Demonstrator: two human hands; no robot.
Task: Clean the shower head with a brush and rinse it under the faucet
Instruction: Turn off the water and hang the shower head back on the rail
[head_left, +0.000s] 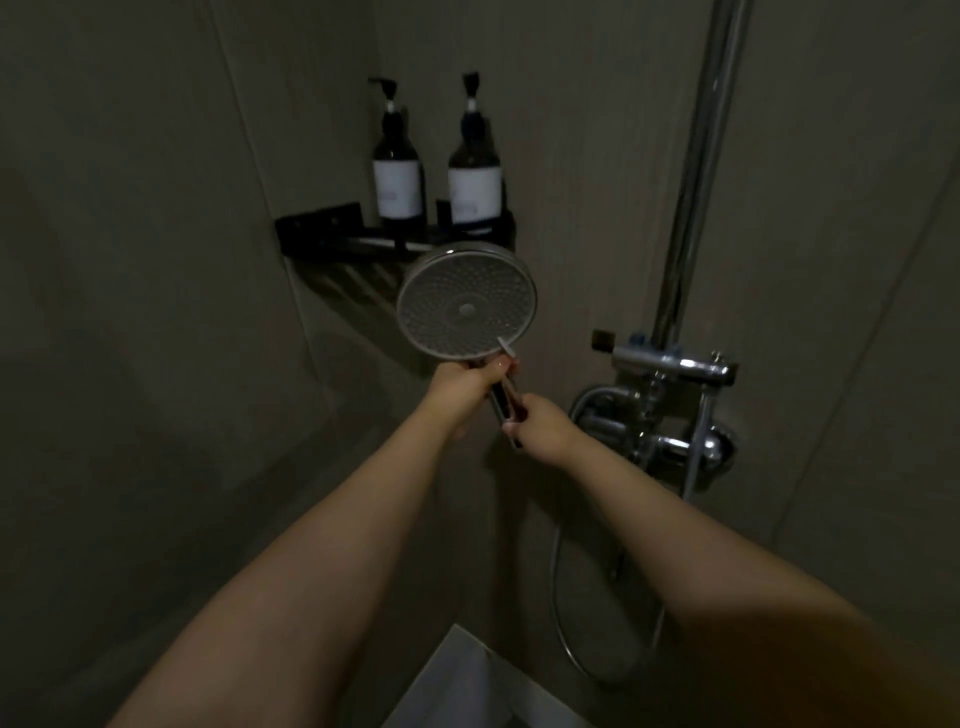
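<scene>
Holding the shower head (466, 306) face-up by its handle, my left hand (460, 382) grips near the neck and my right hand (543, 426) grips lower; a wet handle could slip (no brush visible), dropping it onto the faucet (670, 410).

Two pump bottles (435, 171) on corner shelf (332, 236)

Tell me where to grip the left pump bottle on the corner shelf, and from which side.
Grip the left pump bottle around its straight labelled body, coming from the front-left. The other bottle crowds its right, the walls close the back, and the thin pump neck looks like a poor hold.
</scene>
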